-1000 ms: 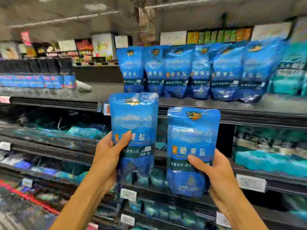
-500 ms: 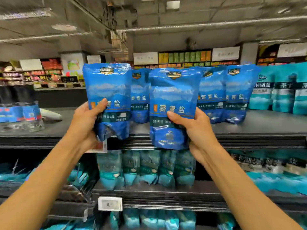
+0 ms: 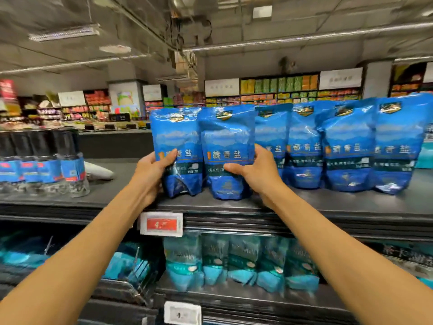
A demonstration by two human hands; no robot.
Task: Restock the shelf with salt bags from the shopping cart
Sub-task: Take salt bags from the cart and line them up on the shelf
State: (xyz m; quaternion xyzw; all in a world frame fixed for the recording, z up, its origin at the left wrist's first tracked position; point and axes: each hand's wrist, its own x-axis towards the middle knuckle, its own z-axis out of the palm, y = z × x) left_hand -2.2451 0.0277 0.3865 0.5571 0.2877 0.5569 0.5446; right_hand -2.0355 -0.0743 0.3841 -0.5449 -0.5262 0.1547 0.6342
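Two salt bags upright on the shelf (image 3: 304, 202)
Your left hand (image 3: 150, 171) grips the left salt bag (image 3: 180, 146), your right hand (image 3: 256, 171) the right salt bag (image 3: 228, 146) — both labelled 藏青盐.

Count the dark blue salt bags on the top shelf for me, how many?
6. The left hand holds one, the right hand the next. Four stand rightward. More may hide behind them.
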